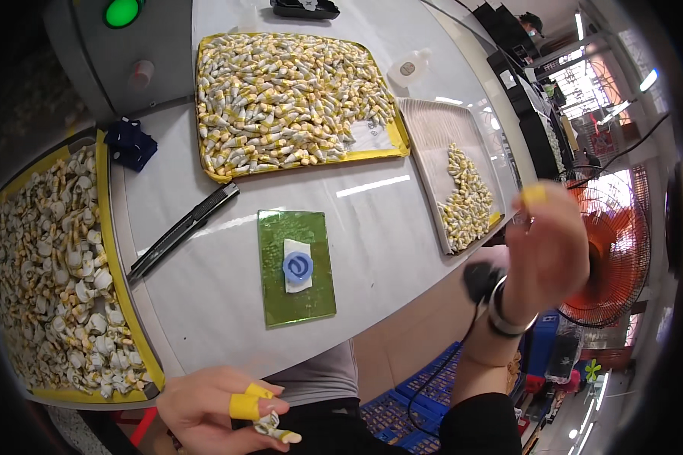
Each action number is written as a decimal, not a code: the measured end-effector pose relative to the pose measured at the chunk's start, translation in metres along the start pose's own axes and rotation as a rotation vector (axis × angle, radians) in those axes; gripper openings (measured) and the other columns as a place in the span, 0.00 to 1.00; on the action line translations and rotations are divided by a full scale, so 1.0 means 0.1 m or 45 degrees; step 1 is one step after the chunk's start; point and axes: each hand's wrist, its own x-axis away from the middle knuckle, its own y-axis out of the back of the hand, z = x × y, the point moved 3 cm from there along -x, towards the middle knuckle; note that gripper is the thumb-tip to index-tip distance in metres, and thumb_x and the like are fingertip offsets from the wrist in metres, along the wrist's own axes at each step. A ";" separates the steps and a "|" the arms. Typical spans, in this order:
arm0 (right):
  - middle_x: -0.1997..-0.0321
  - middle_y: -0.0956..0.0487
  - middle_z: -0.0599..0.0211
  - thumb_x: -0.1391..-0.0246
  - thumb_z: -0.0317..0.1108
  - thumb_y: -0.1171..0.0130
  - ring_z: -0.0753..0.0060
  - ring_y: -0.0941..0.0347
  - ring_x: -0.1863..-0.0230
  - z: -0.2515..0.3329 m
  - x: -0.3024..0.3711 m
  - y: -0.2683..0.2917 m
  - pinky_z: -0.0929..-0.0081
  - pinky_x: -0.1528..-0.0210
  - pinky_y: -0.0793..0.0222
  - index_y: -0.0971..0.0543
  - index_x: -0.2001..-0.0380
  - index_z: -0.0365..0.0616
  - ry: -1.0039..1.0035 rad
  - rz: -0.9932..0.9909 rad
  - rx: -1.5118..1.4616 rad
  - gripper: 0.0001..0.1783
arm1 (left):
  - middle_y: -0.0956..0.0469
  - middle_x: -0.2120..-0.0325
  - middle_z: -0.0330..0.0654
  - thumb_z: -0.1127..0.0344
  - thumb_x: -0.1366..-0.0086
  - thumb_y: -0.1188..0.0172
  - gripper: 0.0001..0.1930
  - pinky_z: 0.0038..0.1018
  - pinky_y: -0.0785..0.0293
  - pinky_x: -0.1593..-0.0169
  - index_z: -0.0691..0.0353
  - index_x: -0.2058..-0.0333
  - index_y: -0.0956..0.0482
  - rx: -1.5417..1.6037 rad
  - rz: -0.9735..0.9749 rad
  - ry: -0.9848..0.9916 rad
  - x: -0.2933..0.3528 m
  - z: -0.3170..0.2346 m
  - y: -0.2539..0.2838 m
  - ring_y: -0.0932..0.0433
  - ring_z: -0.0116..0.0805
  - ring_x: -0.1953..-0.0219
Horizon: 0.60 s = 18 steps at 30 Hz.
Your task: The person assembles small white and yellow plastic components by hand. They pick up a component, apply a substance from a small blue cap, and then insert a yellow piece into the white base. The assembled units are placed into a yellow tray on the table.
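Note:
My left hand (205,409), with yellow tape round its fingers, is at the table's near edge. It pinches a small white-and-yellow piece (269,426) between thumb and fingers; what kind of piece it is I cannot make out. Out to the right, my right hand (550,250) is raised near the smaller tray's corner. Yellow tape wraps one of its fingers and a metal band circles the wrist. Motion smears its fingers, so I cannot see if they hold anything. Between the hands, a green mat (296,227) carries a white pad (301,288) with a round blue piece (297,267) on it.
A yellow-edged tray (303,168) of small white-and-yellow pieces lies at the back. On its right stands a smaller tray (432,121), partly filled. Another tray (118,288) is on the left. Nearby are a black cutter-like tool (186,227), a bottle (410,68) and an orange fan (611,258).

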 end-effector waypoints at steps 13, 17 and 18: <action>0.71 0.26 0.60 0.58 0.24 0.39 0.58 0.30 0.64 -1.69 0.19 -0.11 0.68 0.61 0.34 0.23 0.72 0.38 -0.359 0.852 0.434 0.06 | 0.21 0.71 0.53 0.73 0.53 0.29 0.19 0.34 0.24 0.59 0.73 0.64 0.26 0.045 -0.013 0.108 0.05 0.08 0.02 0.22 0.40 0.66; 0.72 0.26 0.60 0.58 0.23 0.40 0.59 0.30 0.64 -1.64 0.16 -0.14 0.68 0.62 0.34 0.24 0.73 0.38 -0.259 0.859 0.505 0.06 | 0.21 0.70 0.53 0.72 0.54 0.28 0.20 0.34 0.24 0.59 0.73 0.63 0.26 0.058 -0.002 0.071 0.05 0.08 0.02 0.22 0.40 0.66; 0.72 0.26 0.61 0.58 0.23 0.40 0.60 0.30 0.65 -1.64 0.15 -0.10 0.69 0.63 0.34 0.25 0.73 0.38 -0.198 0.833 0.500 0.06 | 0.21 0.70 0.53 0.72 0.54 0.28 0.20 0.33 0.24 0.59 0.73 0.63 0.26 0.069 -0.002 0.058 0.05 0.08 0.02 0.22 0.40 0.66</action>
